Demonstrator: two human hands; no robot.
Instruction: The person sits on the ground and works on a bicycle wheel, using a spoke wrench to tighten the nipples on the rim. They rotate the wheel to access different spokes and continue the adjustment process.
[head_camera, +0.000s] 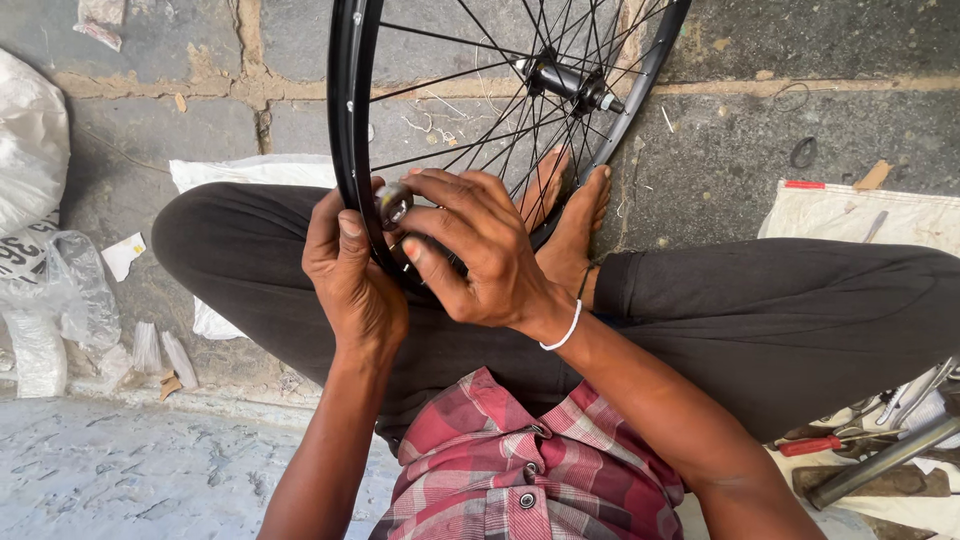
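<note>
A black spoked bicycle wheel rim (346, 110) stands upright between my crossed legs, its hub (565, 80) at the top centre. My left hand (350, 275) grips the near edge of the rim from the left. My right hand (480, 250) reaches over from the right and pinches a small round metal tool (392, 203) against the rim. The rim's lowest part is hidden under both hands. My bare feet (575, 215) rest behind the wheel.
Stone paving surrounds me. Plastic bags (40, 250) lie at the left. At the right, a white sack (850, 212) holds tools; a red-handled tool (815, 445) and a metal tube (885, 458) lie near my right knee. A white cloth (250, 170) sits under my left leg.
</note>
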